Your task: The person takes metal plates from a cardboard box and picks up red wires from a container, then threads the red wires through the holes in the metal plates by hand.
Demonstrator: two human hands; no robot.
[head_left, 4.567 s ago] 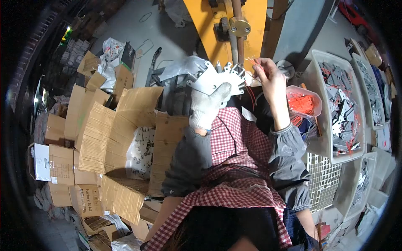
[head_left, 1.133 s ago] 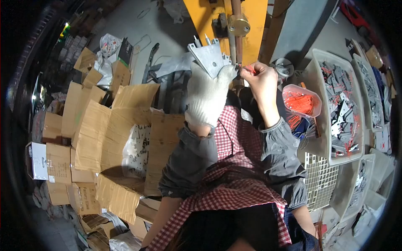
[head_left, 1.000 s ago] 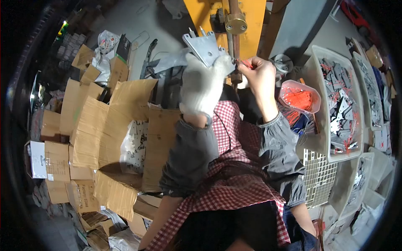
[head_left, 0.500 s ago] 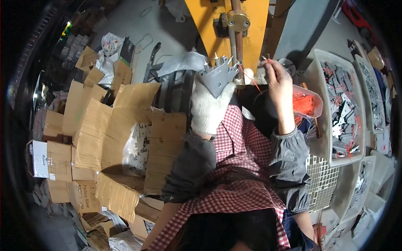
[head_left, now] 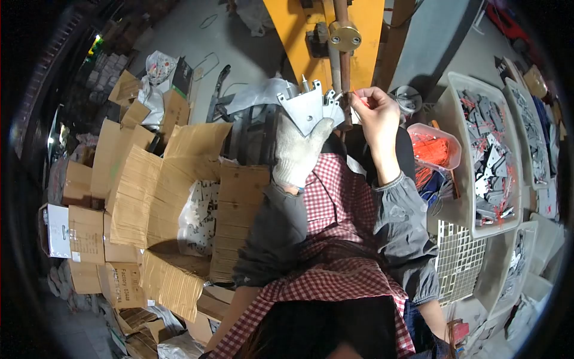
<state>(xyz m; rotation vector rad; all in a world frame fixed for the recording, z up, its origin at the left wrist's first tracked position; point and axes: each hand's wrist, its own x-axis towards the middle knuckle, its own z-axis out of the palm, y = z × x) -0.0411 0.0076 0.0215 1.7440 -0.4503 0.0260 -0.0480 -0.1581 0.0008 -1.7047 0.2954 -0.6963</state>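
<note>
My left hand (head_left: pixel 294 154), in a white knit glove, is closed around grey metal brackets (head_left: pixel 306 110). Their prongs and pins point up and away from me. My bare right hand (head_left: pixel 378 113) pinches a thin red wire (head_left: pixel 359 96) close to the right side of the brackets, beside the machine's vertical rod. The wire's far end is too small to make out. Just beyond both hands stands the yellow machine (head_left: pixel 293 30), with a round brass collar (head_left: pixel 345 37) on its rod.
Right of me are a clear tub of red wires (head_left: pixel 439 149) and a long bin (head_left: pixel 455 99) of grey parts with red wires. An open cardboard box (head_left: pixel 128 179) with small parts in a white bag stands at left. A white wire rack (head_left: pixel 457 263) lies at lower right.
My right hand has moved left with the red wire, up to the brackets and rod. My left hand has turned the brackets slightly, so their flat face catches more light.
</note>
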